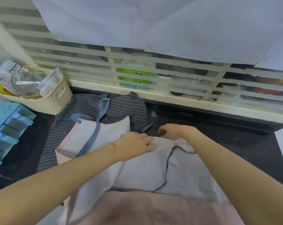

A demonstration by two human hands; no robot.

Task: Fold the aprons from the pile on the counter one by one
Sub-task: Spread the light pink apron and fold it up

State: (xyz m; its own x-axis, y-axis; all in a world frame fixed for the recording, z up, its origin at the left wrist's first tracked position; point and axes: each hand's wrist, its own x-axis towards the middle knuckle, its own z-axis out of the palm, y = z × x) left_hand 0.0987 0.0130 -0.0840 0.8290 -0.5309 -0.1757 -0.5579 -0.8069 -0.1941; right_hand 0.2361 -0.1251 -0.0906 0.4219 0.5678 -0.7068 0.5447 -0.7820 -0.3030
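Note:
A pale grey-lilac apron (142, 169) with a thin dark strap (167, 161) lies spread on the black counter (235, 140) in front of me. My left hand (134, 145) rests on its far edge, fingers pressing the cloth down. Just to the right, my right hand (171, 131) has its fingers curled at the same far edge; what they pinch is hidden. To the left lies a light folded apron with a blue strap (95, 132) on top of a dark striped apron (121, 108).
A cream basket (56, 98) with a glass jar and packets stands at the back left. A light blue drawer unit (6, 127) sits at the left edge. A slatted white partition (170, 75) runs along the back of the counter.

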